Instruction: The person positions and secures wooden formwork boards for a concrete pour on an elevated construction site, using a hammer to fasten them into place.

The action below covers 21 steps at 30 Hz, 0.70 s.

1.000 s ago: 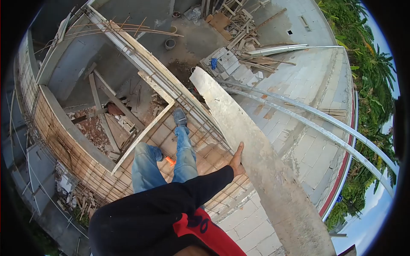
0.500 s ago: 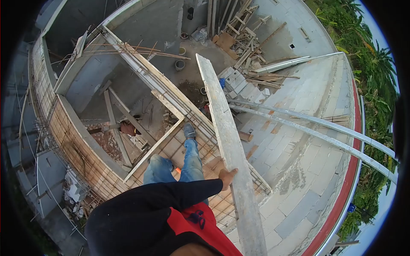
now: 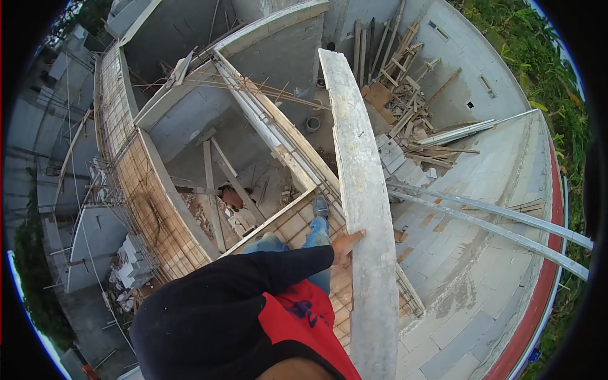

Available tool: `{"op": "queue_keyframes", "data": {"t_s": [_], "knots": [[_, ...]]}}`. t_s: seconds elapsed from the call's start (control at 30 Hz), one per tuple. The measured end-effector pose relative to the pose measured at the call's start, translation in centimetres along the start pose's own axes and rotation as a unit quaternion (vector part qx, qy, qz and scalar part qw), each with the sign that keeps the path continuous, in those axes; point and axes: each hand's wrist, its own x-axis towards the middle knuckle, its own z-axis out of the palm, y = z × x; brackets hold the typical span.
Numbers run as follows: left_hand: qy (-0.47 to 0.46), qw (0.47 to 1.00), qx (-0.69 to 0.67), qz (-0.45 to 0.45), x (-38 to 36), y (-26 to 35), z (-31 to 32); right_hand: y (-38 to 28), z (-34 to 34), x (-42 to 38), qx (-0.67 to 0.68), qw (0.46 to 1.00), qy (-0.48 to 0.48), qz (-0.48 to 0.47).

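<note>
The left arm reaches forward and across, elbow bent, and the left hand [image 3: 345, 246] clasps the near edge of a long plank [image 3: 364, 164], thumb over its face, the other fingers partly hidden. The plank stretches over a rebar grid [image 3: 297, 231] on boards, above a roofless room with grey walls and piled scrap wood [image 3: 405, 95]. Its pale face is stained and scuffed, its far end ragged.

Left arm [image 3: 288, 269] — dark-sleeved, extended across front of torso [image 3: 291, 320]. Left hand [image 3: 344, 246]: bare, gripping, thumb [image 3: 358, 235] outstretched — rest partly hidden. 1 hand in view.
</note>
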Motion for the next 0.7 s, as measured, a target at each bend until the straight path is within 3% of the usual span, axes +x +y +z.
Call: {"op": "queue_keyframes", "data": {"t_s": [0.1, 0.17, 0.27, 0.43, 0.6, 0.7], "knots": [[-0.005, 0.998, -0.062, 0.029, -1.1, 1.7, -0.8, 0.2, 0.1, 0.8, 0.002, 1.000, -0.018, -0.013], [0.050, 0.991, -0.105, 0.058, -2.2, 3.3, -1.1, 0.2, 0.3, 1.5, 0.004, 0.999, -0.028, -0.021], [0.127, 0.982, -0.090, 0.109, -0.1, 3.4, -5.7, 0.1, 0.3, 2.2, -0.002, 0.998, -0.046, -0.034], [0.196, 0.956, -0.133, 0.170, -4.0, 5.4, -10.6, -0.9, 0.8, 4.0, -0.023, 0.995, -0.083, -0.052], [0.273, 0.922, -0.207, 0.178, -5.5, 4.2, -19.5, -3.0, 2.0, 5.1, -0.055, 0.986, -0.130, -0.086], [0.314, 0.896, -0.252, 0.190, -8.7, 4.8, -20.7, -6.0, 2.0, 6.6, -0.095, 0.974, -0.183, -0.097]]}}
